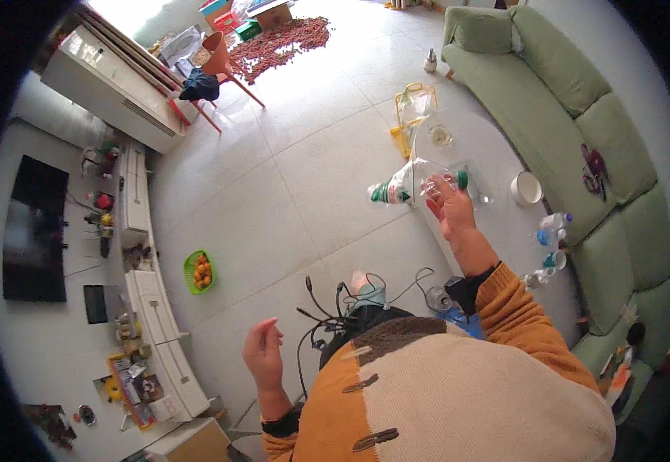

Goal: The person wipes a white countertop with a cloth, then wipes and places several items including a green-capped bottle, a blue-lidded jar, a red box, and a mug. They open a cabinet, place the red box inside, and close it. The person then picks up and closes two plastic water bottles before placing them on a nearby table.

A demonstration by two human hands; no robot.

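Observation:
My right hand grips a clear plastic bottle with a green cap, over the near side of a pale table. The bottle lies roughly level. Its green-and-white end reaches past the table edge, and its cap points toward the sofa. To the left of my body, my left hand hangs above the floor with its fingers loosely bent, holding nothing. A white bowl sits on the table beyond my right hand, and a clear round container stands toward the far end.
Several bottles and cups, including a clear bottle, line the table's sofa side. A green sofa runs along the right. Black cables stick out before my waist. On the floor are a green basket of orange fruit and an orange chair.

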